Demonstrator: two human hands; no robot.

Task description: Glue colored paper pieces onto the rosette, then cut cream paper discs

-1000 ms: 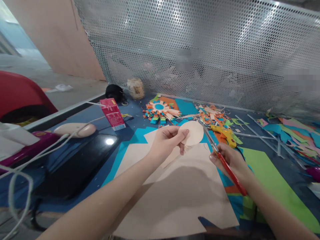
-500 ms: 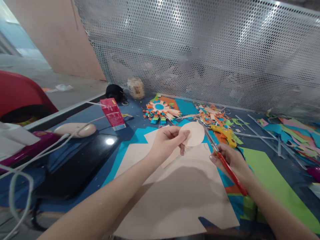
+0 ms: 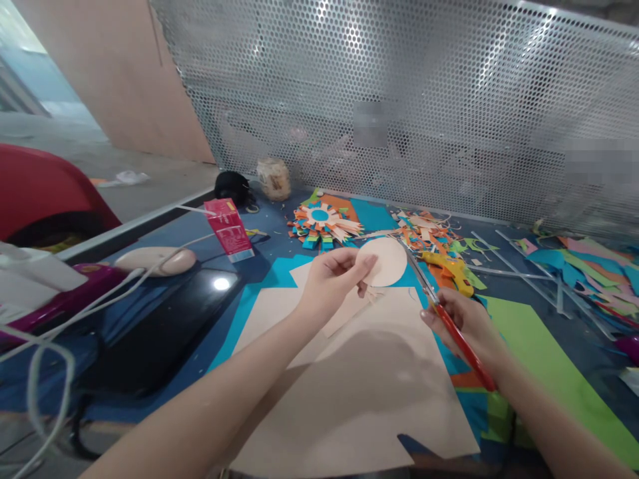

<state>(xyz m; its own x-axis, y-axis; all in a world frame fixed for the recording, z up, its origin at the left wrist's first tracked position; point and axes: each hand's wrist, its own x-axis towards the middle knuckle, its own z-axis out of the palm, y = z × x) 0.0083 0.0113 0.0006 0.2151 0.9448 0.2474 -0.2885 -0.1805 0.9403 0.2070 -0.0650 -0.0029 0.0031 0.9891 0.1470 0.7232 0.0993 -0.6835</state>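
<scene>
Between thumb and fingers, my left hand (image 3: 339, 276) pinches a round cream paper disc (image 3: 389, 263) by its left edge. My right hand (image 3: 462, 326) grips red-handled scissors (image 3: 456, 336), whose blades point up and left to the disc's right edge. Whether the blades are parted or touch the paper is hard to make out. Below both hands lies a large cream sheet (image 3: 359, 392) on top of blue paper (image 3: 234, 332). A smaller cream offcut (image 3: 344, 319) rests on the sheet under my left hand.
Behind the hands sit a paper-strip rosette (image 3: 319, 216) and a heap of scraps (image 3: 426, 229). A yellow glue gun (image 3: 452, 269) lies beyond my right hand, near clear sticks (image 3: 519, 273) and green paper (image 3: 544, 359). Leftward are a pink carton (image 3: 229, 229) and a black tablet-like slab (image 3: 160, 332).
The disc has shifted slightly up and left, and its outline now looks smooth where a small point stood at the top. Both hands keep their hold.
</scene>
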